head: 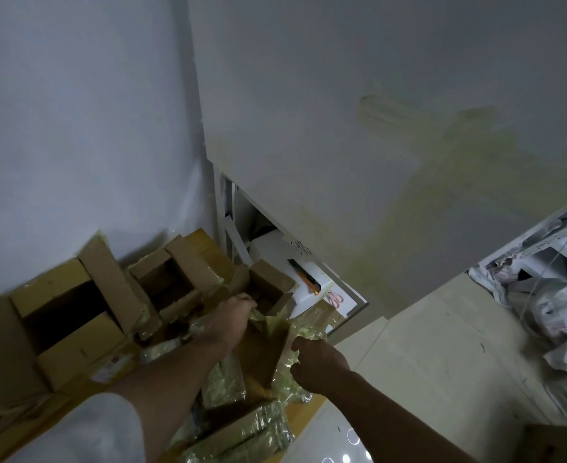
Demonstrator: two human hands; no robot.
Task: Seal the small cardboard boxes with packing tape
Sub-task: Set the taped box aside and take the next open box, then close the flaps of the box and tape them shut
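several cardboard boxes stand open against the wall at the left, and none of them looks sealed: the large open box [58, 315] gapes with its flaps up, a second open box [165, 279] behind it shows a dark inside, and a small box [268, 289] near the white cabinet [308, 282] also has its flaps raised. the left hand [233, 315] reaches forward to the near edge of that small box, its fingers curled over crumpled yellowish tape [305, 332] and the cardboard rim, so its grip holds tape and box edge together as far as can be told. the right hand [318, 362] is lower and nearer, its fingers closed on the same wrinkled tape where it hangs off a brown cardboard piece [262, 352] between the two hands. more tape-wrapped cardboard [242, 432] lies in a heap below the forearms, its film bunched and shiny, which reads as old or loose tape and not as a neat seal. no tape roll or dispenser is plainly in view; the picture is dim and blurred, so one may be hidden in the heap. judging by all this, the work is at an early stage: the piece in hand is being handled, no flat closed top with a clean strip across it shows anywhere, and at least three boxes remain to be folded shut and taped. the tiled floor [425, 345] at the right carries crumpled grey bags [549, 312], apart from the task.
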